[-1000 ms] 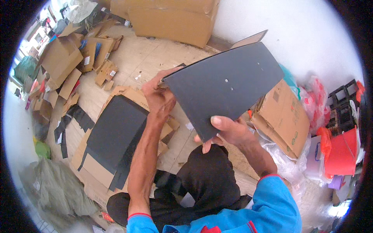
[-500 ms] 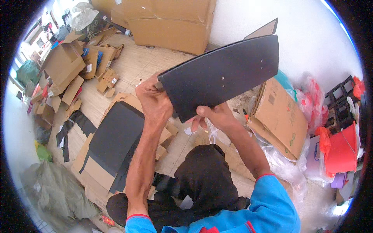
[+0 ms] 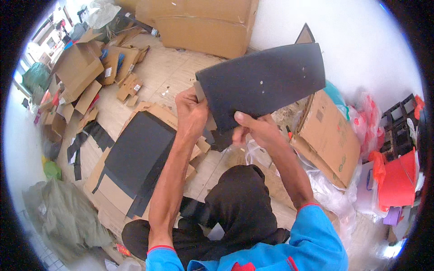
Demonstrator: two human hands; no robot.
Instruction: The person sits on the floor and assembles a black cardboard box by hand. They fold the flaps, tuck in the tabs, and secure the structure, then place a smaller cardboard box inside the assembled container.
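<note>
In the head view, the left grip [image 3: 192, 110] is clenching the left end of a black board [image 3: 280, 74]; the right grip [image 3: 260, 130] is pinching its lower edge, thumb on top. Both are suspending it above the floor [image 3: 158, 67].

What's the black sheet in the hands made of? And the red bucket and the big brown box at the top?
Black sheet: probably cardboard, matt black outside; a tan face shows on the flap poking up behind.
Red bucket: likely plastic, smooth and evenly coloured.
Big brown box: looks like cardboard, dull brown with flat sides.
</note>
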